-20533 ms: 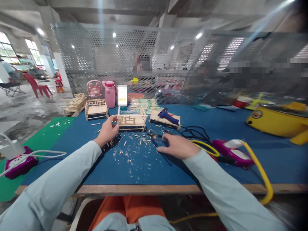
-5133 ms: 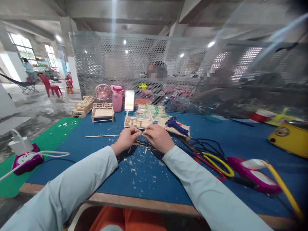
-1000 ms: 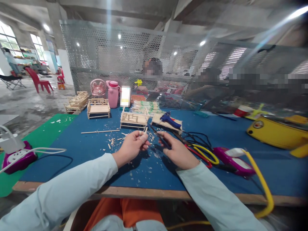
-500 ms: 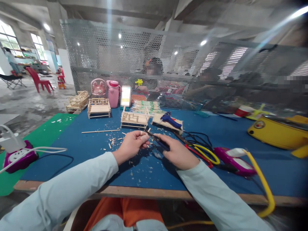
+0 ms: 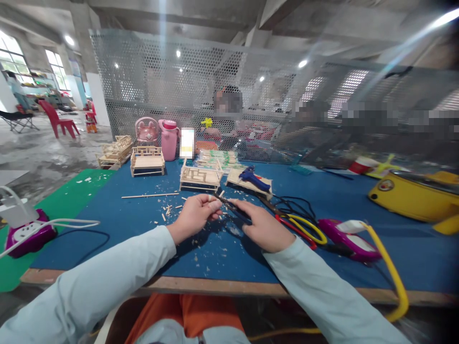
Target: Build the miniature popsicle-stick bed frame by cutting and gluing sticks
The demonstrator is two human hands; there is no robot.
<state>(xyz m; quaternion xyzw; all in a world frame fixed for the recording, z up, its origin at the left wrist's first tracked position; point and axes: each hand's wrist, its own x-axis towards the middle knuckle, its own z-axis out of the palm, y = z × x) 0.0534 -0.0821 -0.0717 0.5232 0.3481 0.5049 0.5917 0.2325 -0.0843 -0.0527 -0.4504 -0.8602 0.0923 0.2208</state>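
My right hand point(image 5: 268, 227) is closed around a dark-handled cutting tool point(image 5: 236, 211), whose tip points up and left. At that tip, the fingers of my left hand point(image 5: 197, 214) are pinched together; whatever lies between them is too small to make out. Just beyond my hands stands a small wooden stick frame point(image 5: 201, 177). To its right, a blue glue gun point(image 5: 254, 178) rests on a flat stick panel point(image 5: 265, 192). A long thin stick point(image 5: 150, 195) and cut bits point(image 5: 167, 209) lie left of my hands.
Two more stick models point(image 5: 147, 161) point(image 5: 116, 151) stand at the back left. Red-and-yellow-handled tools point(image 5: 308, 229), black cable and a purple power strip point(image 5: 351, 242) are on the right. Behind are a pink bottle point(image 5: 169, 139), stick bundles point(image 5: 218, 159) and a mesh screen point(image 5: 161, 86), with a person beyond.
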